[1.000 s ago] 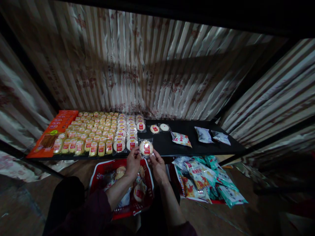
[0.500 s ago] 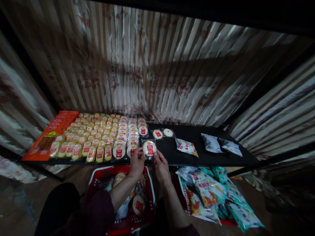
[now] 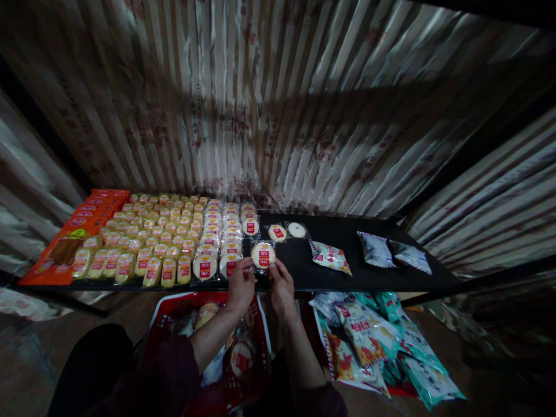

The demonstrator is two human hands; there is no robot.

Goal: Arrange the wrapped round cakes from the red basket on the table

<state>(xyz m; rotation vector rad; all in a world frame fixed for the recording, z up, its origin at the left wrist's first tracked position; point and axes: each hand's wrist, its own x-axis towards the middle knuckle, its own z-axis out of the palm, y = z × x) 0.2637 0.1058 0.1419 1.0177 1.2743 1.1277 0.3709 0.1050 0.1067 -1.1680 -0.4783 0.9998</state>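
Observation:
A round packaged cracker (image 3: 263, 255) in clear wrap with a red label is held between my two hands above the black shelf (image 3: 295, 272). The fingers of my left hand (image 3: 241, 284) pinch its lower left edge, and those of my right hand (image 3: 281, 282) pinch its lower right. To the left stand rows of similar wrapped crackers (image 3: 205, 263), overlapping one another. Two more round packs, one with a red label (image 3: 277, 232) and one plain white (image 3: 297, 230), lie flat behind the held one.
Yellow wrapped cakes (image 3: 153, 271) and orange packets (image 3: 93, 217) fill the shelf's left side. A snack bag (image 3: 330, 257) and two silvery bags (image 3: 376, 249) lie on the right. Below are a red basket (image 3: 152, 330) of packs and a heap of snack bags (image 3: 365, 330). Draped sheeting (image 3: 260, 116) hangs behind.
The held cracker has moved slightly away from me, further over the shelf, with both hands still on it. The camera view has shifted a little.

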